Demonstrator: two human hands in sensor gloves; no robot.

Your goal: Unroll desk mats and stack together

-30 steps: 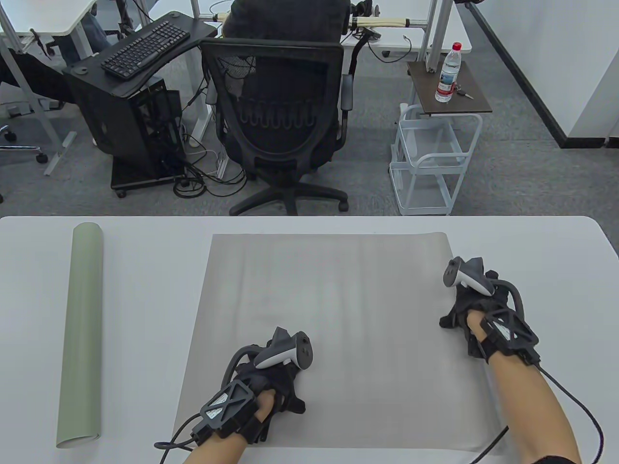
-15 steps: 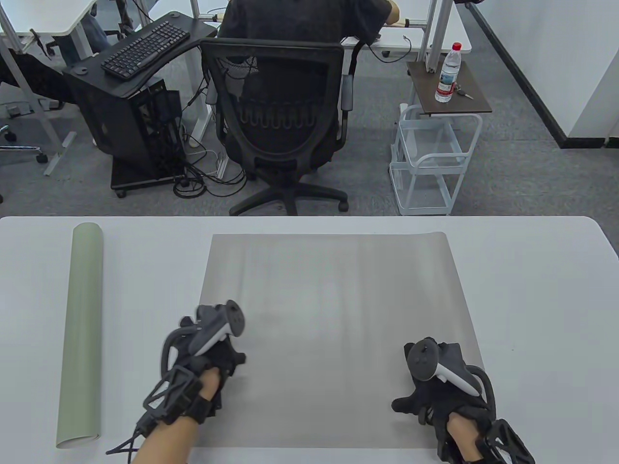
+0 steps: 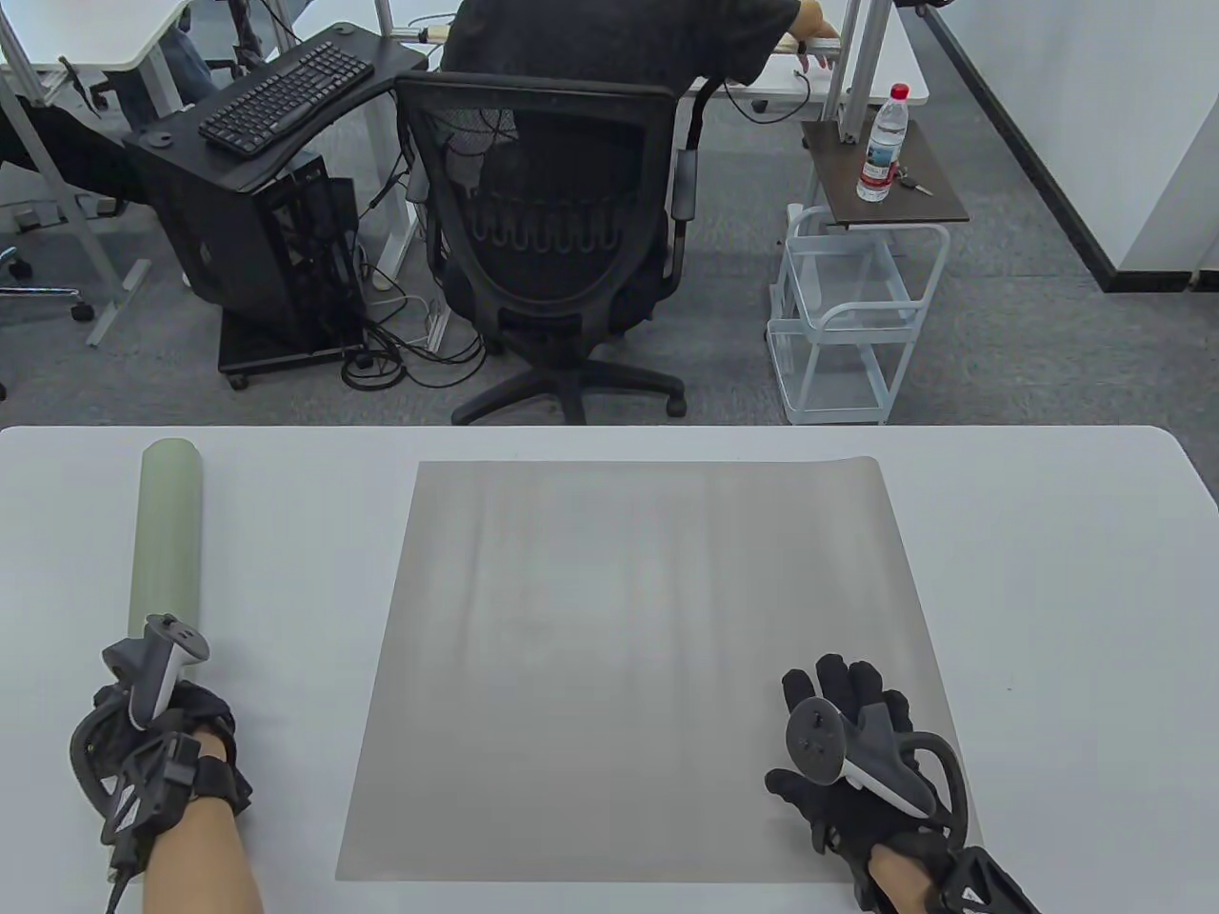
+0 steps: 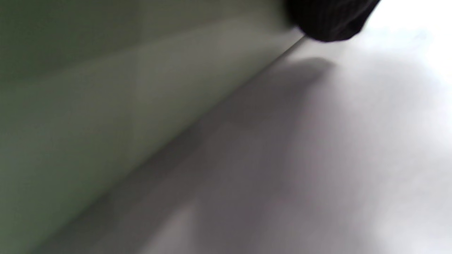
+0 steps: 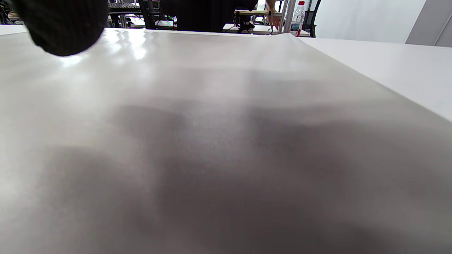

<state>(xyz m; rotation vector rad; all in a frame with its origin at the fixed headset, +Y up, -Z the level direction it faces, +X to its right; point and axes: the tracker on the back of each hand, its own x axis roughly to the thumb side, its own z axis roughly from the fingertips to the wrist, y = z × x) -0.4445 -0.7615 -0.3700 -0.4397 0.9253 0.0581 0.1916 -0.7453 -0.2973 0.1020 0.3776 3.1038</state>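
A grey desk mat (image 3: 629,666) lies unrolled and flat in the middle of the white table (image 3: 1048,571). A green mat (image 3: 169,533) is rolled up at the table's left, lying front to back. My left hand (image 3: 162,728) is closed around the roll's near end, which it hides. The left wrist view shows the green roll (image 4: 106,106) close up with one fingertip (image 4: 328,21) at its edge. My right hand (image 3: 848,724) rests flat with fingers spread on the grey mat's near right corner. The right wrist view looks low across the grey mat (image 5: 226,141).
Beyond the table's far edge stand a black office chair (image 3: 552,238) with a seated person, a white cart (image 3: 848,314) with a water bottle (image 3: 881,143), and a black stand with a keyboard (image 3: 286,95). White table shows to the right of the grey mat.
My left hand has left the grey mat and moved left onto the green roll's near end. My right hand slid down the mat's right side toward me and now lies flat with fingers spread.
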